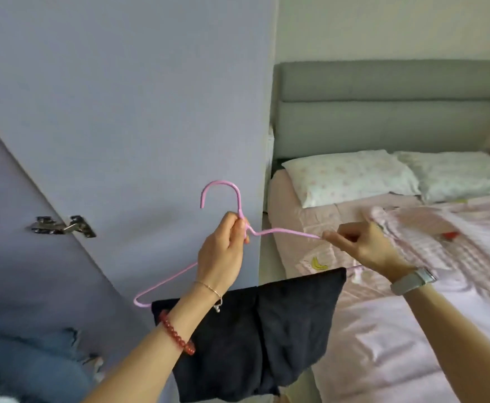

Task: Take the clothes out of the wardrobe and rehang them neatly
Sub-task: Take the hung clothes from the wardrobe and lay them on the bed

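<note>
We held the pink hanger (281, 230) level between us and the bed (383, 330), left hand (223, 251) gripping its neck, right hand (363, 245) pinching its right shoulder, dark garment (261, 338) draped over the bar directly below both hands.

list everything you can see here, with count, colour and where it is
hanger: 1, pink, held up in front of the wardrobe
dark garment: 1, navy or black, draped over the hanger's bottom bar
wardrobe door: 1, lilac, open at left, metal hinge on it
bed: 1, pink sheet, grey headboard, at right
pillows: 2, white patterned, at the head of the bed
striped garment: 1, pink, blurred, on the bed
denim: blue, bottom left corner
left hand: grips the hanger's neck; red bead bracelet
right hand: pinches the hanger's right shoulder; watch
</note>
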{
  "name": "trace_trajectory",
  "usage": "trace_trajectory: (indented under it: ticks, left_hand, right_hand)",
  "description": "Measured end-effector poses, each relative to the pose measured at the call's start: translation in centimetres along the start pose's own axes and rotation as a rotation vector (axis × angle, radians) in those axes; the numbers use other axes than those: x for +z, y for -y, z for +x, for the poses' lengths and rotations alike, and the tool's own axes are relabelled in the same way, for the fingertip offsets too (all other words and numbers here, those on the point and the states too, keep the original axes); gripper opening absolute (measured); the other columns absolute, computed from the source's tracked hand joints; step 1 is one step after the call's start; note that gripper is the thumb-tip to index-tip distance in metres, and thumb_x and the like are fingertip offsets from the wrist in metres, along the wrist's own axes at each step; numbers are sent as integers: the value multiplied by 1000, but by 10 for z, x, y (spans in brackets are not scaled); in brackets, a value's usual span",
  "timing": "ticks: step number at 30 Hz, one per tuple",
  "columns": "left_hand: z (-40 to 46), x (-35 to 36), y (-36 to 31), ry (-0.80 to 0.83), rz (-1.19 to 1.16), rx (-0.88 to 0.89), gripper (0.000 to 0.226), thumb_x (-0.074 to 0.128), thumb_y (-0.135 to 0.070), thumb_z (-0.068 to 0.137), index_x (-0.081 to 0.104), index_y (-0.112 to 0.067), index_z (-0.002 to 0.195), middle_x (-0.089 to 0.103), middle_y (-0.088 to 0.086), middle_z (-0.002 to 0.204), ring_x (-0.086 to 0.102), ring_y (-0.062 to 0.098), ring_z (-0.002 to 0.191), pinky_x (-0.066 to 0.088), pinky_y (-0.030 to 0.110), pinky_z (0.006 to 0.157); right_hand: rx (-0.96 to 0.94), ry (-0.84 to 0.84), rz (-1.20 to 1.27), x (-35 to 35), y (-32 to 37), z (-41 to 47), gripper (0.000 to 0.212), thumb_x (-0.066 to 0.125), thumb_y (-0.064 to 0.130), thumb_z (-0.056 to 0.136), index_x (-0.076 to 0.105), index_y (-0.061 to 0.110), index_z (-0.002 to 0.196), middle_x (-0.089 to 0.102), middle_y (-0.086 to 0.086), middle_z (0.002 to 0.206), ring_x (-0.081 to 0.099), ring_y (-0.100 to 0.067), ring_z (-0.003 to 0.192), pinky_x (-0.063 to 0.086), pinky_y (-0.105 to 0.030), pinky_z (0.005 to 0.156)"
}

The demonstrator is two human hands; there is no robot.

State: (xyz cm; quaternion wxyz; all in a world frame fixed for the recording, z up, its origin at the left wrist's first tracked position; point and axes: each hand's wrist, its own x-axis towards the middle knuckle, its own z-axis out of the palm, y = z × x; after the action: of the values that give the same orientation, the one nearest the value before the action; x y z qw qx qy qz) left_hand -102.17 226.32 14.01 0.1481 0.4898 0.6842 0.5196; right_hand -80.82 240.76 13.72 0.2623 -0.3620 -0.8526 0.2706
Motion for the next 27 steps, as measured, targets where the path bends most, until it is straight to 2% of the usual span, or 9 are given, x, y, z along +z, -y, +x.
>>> trace_trajectory:
  ticks: [3,7,10,13,16,19,22,24,27]
  left_hand:
    - [15,50,-36,86,-66,46,32,35,-26,98,42,-34,68,57,-11,68,49,4,60,39,30,60]
    - [46,116,-69,139,-137,52,28,35,-24,99,47,-22,72,51,-9,62,47,8,57,37,31,60]
    - [75,168,-90,203,-130,87,31,35,-22,99,43,-24,69,50,-9,60,46,10,56,36,31,58]
    - [108,216,-102,209,-40,124,34,36,-23,98,41,-27,64,51,-9,59,51,16,61,39,33,60]
    - [147,258,-107,207,-8,171,34,36,-24,97,43,-27,64,52,-12,58,51,11,59,39,31,57]
    - [191,300,-114,251,10,188,34,36,-21,98,42,-27,65,53,-11,62,52,15,64,43,33,63]
    - [232,335,-114,258,60,179,29,36,-20,99,46,-19,71,53,-8,66,55,23,73,45,36,70]
    - [255,352,-111,219,101,186,27,36,-21,99,48,-15,75,55,-6,69,55,23,75,45,37,70]
    - [284,377,-114,152,147,234,27,37,-22,98,53,-17,77,61,1,77,57,27,80,48,41,72]
  right_hand:
    - [109,-212,-12,-45,-31,-15,56,60,38,83,43,8,40,36,4,38,32,-7,39,25,-20,45]
    - [192,-358,-44,-94,-66,-30,56,57,35,87,47,9,39,42,8,32,37,-6,36,28,-22,46]
    - [232,-306,-39,-122,-96,-40,49,55,34,88,58,1,52,41,6,41,35,-6,38,25,-18,46]
    - [249,-231,-69,-144,-128,-36,34,58,25,88,61,12,57,41,7,45,33,-6,44,27,-22,49]
    - [265,-177,10,-168,-163,-13,33,59,24,87,60,23,55,42,11,37,34,-6,38,28,-14,43]
    - [251,-139,20,-181,-196,19,25,58,27,88,68,16,69,45,7,46,32,-5,44,27,-15,45]
    - [235,-191,27,-175,-222,51,25,55,19,90,64,5,71,47,3,52,36,-5,45,27,-17,50]
    - [238,-252,92,-169,-235,71,24,53,16,91,63,13,70,48,7,53,40,-5,45,29,-18,49]
    - [257,-327,213,-163,-258,92,24,51,15,92,61,18,69,50,0,54,39,-12,48,29,-24,50]
